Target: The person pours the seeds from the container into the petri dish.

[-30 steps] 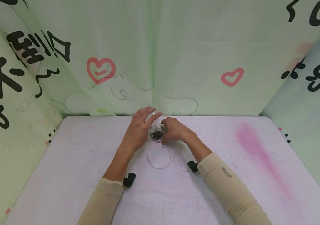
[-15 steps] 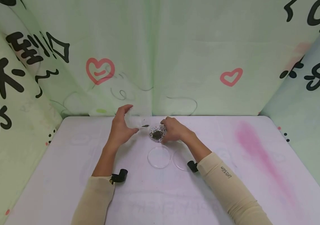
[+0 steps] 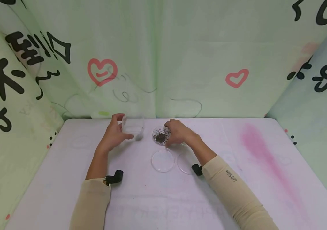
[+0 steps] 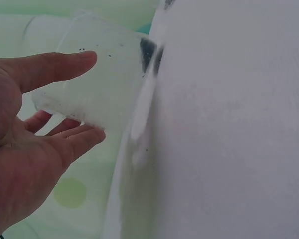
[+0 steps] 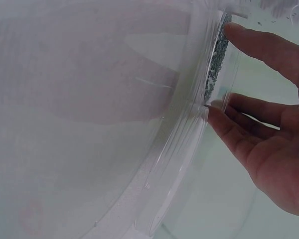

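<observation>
My left hand (image 3: 114, 132) holds a clear plastic cup (image 3: 133, 124) between thumb and fingers, low at the table's back edge. A small dark patch (image 4: 148, 52) shows at the cup's base end in the left wrist view, and a few dark specks cling to its wall. To the right, a clear round container (image 3: 156, 131) stands on the table with dark grains (image 3: 160, 138) heaped in its middle and scattered around. My right hand (image 3: 178, 131) grips this container's right side; in the right wrist view, thumb and fingers pinch its wall beside the grain layer (image 5: 218, 59).
Two clear round lids lie on the white-covered table (image 3: 140, 204) in front of the container: a left lid (image 3: 163, 172) and a right lid (image 3: 177, 161), partly under the right wrist. A pale green curtain (image 3: 192, 57) hangs behind the table.
The cup has come away from the grain container, leftward with my left hand, then down to the table and turned upright. Dark grains now show in the container. The right hand stays put.
</observation>
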`<state>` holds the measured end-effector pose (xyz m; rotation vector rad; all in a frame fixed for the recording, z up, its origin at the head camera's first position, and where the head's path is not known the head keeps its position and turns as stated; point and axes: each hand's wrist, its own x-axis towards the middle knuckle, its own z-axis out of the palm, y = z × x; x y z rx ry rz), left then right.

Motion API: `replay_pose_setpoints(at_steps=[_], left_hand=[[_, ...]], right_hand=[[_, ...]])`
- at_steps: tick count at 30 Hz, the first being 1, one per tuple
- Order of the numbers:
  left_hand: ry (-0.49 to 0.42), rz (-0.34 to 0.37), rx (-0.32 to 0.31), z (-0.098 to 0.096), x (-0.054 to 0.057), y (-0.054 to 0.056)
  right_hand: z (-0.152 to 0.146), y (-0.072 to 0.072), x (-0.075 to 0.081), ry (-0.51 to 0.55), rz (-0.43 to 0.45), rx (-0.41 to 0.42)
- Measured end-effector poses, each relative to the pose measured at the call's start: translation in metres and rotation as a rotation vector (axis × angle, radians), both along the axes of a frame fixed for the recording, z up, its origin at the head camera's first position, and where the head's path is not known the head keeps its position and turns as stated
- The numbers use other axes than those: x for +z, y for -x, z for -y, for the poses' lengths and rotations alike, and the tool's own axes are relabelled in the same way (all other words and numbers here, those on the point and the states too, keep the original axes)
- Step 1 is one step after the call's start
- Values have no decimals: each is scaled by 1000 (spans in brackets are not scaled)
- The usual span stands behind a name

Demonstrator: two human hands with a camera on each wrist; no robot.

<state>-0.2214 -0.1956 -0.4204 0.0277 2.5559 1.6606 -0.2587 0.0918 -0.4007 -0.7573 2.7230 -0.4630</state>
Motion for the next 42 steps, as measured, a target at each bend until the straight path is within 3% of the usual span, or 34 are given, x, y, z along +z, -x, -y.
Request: replay_pose_setpoints(at_steps=[5, 10, 26, 35, 42], left_hand=[[-16, 43, -22, 6, -5, 1], [-27, 41, -45, 8, -7, 1], [62, 54, -52, 8, -3, -2], [152, -63, -67, 5, 4, -5], [259, -176, -66, -15, 18, -8]], right_hand=[[1, 0, 0, 1, 2, -2], [3, 1, 0, -7, 8, -11], [3, 0, -2, -8, 52, -38], [4, -2, -1, -32, 41, -32], [-1, -6, 5, -26, 18, -23]])
